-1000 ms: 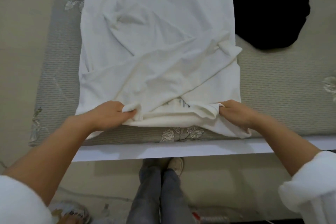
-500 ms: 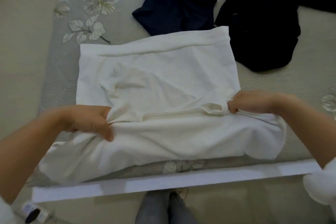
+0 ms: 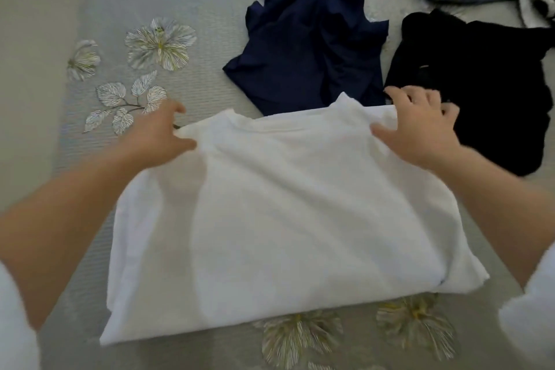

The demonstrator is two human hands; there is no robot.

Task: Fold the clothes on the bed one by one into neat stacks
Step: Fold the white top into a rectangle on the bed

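On the head camera I see the white shirt [image 3: 300,204] lying folded on the bed [image 3: 195,9], near its front edge. The left hand [image 3: 159,135] pinches the far left corner. The right hand [image 3: 420,129], blurred, seems to grip the far right one. A navy garment [image 3: 306,48] and a black garment [image 3: 486,84] lie just beyond.

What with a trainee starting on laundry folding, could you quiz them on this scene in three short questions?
1. True or false: the left hand and right hand are at the shirt's far edge.
2. Which lies just beyond the shirt's middle? A. navy garment B. red towel C. green sock
3. What lies by the right hand's fingers?

Key: 1 true; 2 A; 3 black garment.
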